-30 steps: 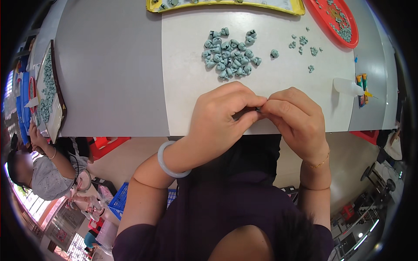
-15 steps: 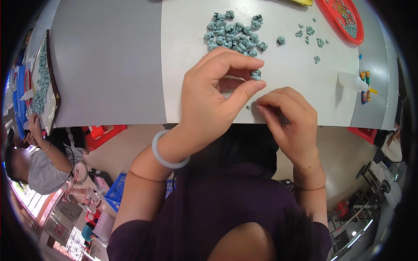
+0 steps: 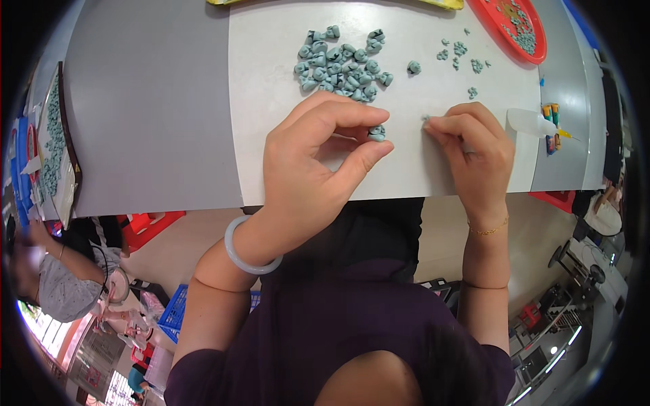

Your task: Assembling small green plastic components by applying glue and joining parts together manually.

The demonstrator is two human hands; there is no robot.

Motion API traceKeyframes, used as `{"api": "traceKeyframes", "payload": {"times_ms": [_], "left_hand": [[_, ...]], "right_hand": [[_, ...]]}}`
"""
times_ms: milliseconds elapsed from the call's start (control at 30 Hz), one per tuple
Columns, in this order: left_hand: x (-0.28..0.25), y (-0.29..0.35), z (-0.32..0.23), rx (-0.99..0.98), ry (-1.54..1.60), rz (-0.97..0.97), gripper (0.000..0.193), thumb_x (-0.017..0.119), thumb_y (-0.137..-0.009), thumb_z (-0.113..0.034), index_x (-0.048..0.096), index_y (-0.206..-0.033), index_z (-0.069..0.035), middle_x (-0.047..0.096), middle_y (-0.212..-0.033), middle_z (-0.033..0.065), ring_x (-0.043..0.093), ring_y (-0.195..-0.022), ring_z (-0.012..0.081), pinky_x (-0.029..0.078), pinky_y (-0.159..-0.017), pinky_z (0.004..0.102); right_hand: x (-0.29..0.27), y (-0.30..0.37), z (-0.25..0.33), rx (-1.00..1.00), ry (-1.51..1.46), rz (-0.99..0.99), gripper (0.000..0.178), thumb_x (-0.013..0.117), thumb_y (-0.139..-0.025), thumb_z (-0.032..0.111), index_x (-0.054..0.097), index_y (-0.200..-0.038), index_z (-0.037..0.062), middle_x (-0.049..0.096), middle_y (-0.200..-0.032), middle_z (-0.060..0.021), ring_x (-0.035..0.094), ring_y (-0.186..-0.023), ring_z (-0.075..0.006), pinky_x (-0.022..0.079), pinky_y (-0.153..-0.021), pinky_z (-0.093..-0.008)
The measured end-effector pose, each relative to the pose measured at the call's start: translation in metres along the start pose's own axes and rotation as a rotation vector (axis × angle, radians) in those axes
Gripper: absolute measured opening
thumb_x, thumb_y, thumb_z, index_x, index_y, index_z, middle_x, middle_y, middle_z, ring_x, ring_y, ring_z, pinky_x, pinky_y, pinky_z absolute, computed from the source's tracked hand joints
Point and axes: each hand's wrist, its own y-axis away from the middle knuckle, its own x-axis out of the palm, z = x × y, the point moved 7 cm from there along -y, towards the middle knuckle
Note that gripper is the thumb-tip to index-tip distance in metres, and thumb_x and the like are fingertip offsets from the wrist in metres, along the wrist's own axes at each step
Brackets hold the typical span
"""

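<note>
My left hand (image 3: 302, 150) pinches a small grey-green moulded figure piece (image 3: 377, 133) with dark markings between thumb and fingers, just above the white tabletop. To its right, my right hand (image 3: 479, 157) has its thumb and forefinger closed on a tiny grey-green piece (image 3: 426, 118), whose outer tip shows past the fingertips. Beyond my left hand lies a loose pile of similar figure pieces (image 3: 345, 66). One single figure piece (image 3: 414, 67) sits apart, right of the pile. Farther right, several tiny grey-green parts (image 3: 460, 49) are scattered.
A red tray (image 3: 538, 55) with many tiny parts stands at the far right. Near the right edge are a white squeeze bottle (image 3: 528, 122) with a yellow tip and small coloured tubes (image 3: 552, 115). Another person (image 3: 71, 284) sits at the left, near a bag of grey-green parts (image 3: 54, 149).
My right hand has lifted away from the table's near edge, farther from my left hand, and now holds the tiny piece that lay beside it. The left hand keeps its figure piece.
</note>
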Motion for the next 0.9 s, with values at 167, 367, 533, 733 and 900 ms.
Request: {"api": "traceKeyframes", "payload": {"times_ms": [167,367,533,733,900], "left_hand": [[0.003,0.002,0.001,-0.018,-0.060,0.066,0.026,0.064,-0.071,0.011,0.060,-0.095,0.001,0.054,-0.093,0.0066,0.055,-0.079,0.0111,0.047,-0.071,0.0214],[0.002,-0.001,0.000,0.012,-0.064,0.011,0.023,0.067,-0.070,0.005,0.062,-0.092,-0.001,0.057,-0.082,0.0072,0.057,-0.069,0.0127,0.052,-0.063,0.0231],[0.003,-0.001,-0.002,0.006,-0.059,0.016,0.023,0.067,-0.070,0.005,0.062,-0.092,-0.001,0.056,-0.082,0.0072,0.057,-0.069,0.0128,0.052,-0.063,0.0231],[0.001,-0.001,-0.002,-0.007,-0.072,0.031,0.023,0.067,-0.070,0.005,0.062,-0.092,0.000,0.056,-0.082,0.0073,0.058,-0.070,0.0129,0.052,-0.063,0.0227],[0.001,-0.001,-0.002,-0.009,-0.071,0.030,0.023,0.067,-0.070,0.006,0.062,-0.092,0.001,0.056,-0.083,0.0075,0.059,-0.070,0.0132,0.052,-0.063,0.0227]], "right_hand": [[0.003,0.012,0.000,0.009,-0.061,0.011,0.011,0.069,-0.067,-0.002,0.062,-0.074,0.0022,0.056,-0.072,-0.0049,0.053,-0.060,-0.0150,0.042,-0.052,-0.0243],[-0.001,0.004,-0.004,0.151,-0.138,-0.008,0.010,0.063,-0.073,-0.005,0.062,-0.082,-0.0009,0.058,-0.077,-0.0064,0.054,-0.065,-0.0124,0.043,-0.057,-0.0215],[0.006,-0.012,-0.008,0.237,-0.124,0.017,0.007,0.061,-0.076,-0.003,0.062,-0.083,-0.0013,0.059,-0.078,-0.0059,0.055,-0.065,-0.0115,0.044,-0.059,-0.0209],[0.014,-0.018,0.003,0.083,0.001,-0.006,0.010,0.064,-0.073,-0.003,0.063,-0.081,0.0009,0.059,-0.077,-0.0045,0.056,-0.061,-0.0122,0.046,-0.055,-0.0222],[0.011,-0.010,0.016,-0.168,0.101,0.003,0.013,0.067,-0.068,-0.004,0.062,-0.079,0.0019,0.058,-0.076,-0.0052,0.056,-0.061,-0.0147,0.046,-0.053,-0.0237]]}}
